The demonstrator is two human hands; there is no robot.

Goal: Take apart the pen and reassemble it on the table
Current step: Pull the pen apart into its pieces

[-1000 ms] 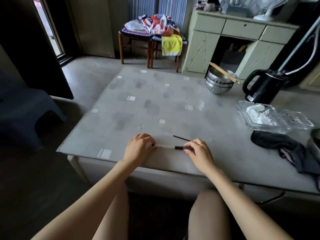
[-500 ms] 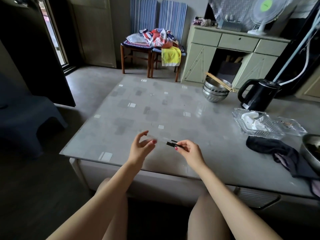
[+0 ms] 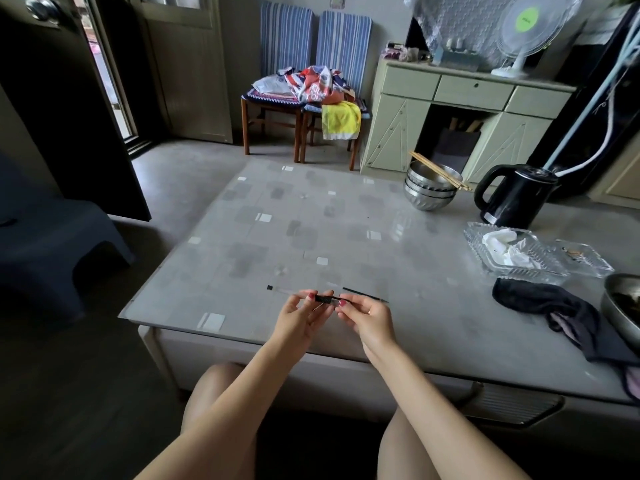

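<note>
Both hands are working above the near edge of the table (image 3: 346, 237). The left hand (image 3: 298, 317) and the right hand (image 3: 367, 317) are together pinching a short black pen section (image 3: 323, 298), thumb and forefinger pressed on each end, the remaining fingers loosely curled. Whether it is the grip piece or the tip cannot be told at this size.

One second ago both hands were pressing the assembled pen flat on the table. Half a second ago they were lifting it, with the clear barrel between them. Now the clear barrel (image 3: 282, 289), ending in a small black cap, is lying on the table just left of the black section and free of both hands. The thin black refill (image 3: 363, 294) is lying on the table just right of the black section, partly behind the right hand's fingers.

Judgement: disassembly is proceeding. At least three parts are now separate, and the black section is the piece currently being handled. Reassembly is not yet under way. The barrel and refill are near the table edge and could roll off.
</note>
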